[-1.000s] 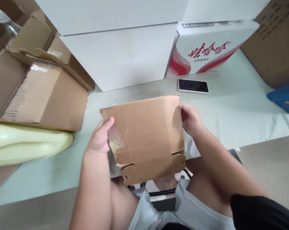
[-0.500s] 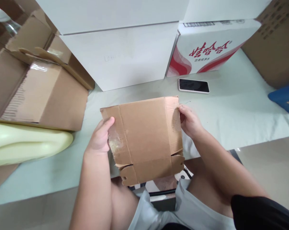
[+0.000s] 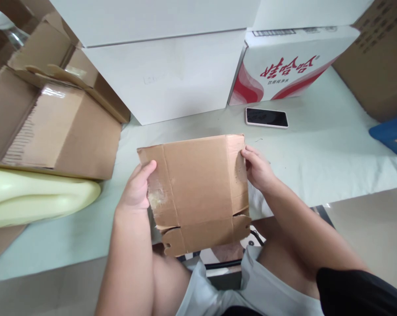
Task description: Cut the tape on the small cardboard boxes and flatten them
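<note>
A flattened brown cardboard box point(image 3: 201, 180) is held up between my two hands, tilted over the table's front edge. It has creased side panels, and notched flaps hang at its lower end. My left hand point(image 3: 137, 186) grips the left edge, thumb on the front face and the other fingers hidden behind. On the opposite edge, my right hand point(image 3: 259, 167) pinches the right panel near its upper corner. A patch of clear tape shows on the left panel below my left thumb.
A pale green cloth point(image 3: 316, 162) covers the table. Behind the cardboard lies a phone point(image 3: 266, 117). White cartons point(image 3: 172, 79) and a red-and-white carton point(image 3: 287, 70) stand at the back. Open brown boxes point(image 3: 89, 136) and a pale yellow object point(image 3: 43, 197) are left; a blue object point(image 3: 391, 134) is right.
The cardboard has shifted slightly left and its right side tilts a little differently. My right hand has moved slightly left and down with it, while my left hand stays nearly in place.
</note>
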Motion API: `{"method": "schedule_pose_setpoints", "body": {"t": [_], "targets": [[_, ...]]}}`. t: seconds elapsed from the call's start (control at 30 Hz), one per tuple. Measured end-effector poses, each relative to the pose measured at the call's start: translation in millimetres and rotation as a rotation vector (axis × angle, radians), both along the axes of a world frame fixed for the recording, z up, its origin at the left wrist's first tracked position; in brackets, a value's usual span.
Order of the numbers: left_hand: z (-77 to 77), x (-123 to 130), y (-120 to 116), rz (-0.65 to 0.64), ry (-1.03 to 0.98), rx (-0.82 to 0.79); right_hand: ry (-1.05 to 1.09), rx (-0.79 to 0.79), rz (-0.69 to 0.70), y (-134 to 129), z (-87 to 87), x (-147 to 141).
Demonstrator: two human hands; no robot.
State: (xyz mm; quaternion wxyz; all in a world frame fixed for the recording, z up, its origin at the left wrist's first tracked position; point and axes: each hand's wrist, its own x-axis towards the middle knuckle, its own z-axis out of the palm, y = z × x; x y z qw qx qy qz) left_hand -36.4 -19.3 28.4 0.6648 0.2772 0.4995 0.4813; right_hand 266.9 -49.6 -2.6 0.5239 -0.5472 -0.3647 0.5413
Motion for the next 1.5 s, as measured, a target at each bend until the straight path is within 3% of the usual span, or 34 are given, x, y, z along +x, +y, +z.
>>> {"method": "schedule_pose_setpoints", "body": {"t": [0.97,1.37,1.5], "targets": [[0.4,-3.1,0.7,0.0,-0.049,-0.009,0.062,-0.024,0.024,-1.0,-2.2,-6.3],[10.4,10.3,1.1,0.157,-0.028,-0.039,0.05,-0.005,0.008,-0.4,1.7,-3.8],[10.2,8.9,4.3,0.297,-0.098,0.017,0.097,0.022,-0.011,3.0,5.5,8.1]]}}
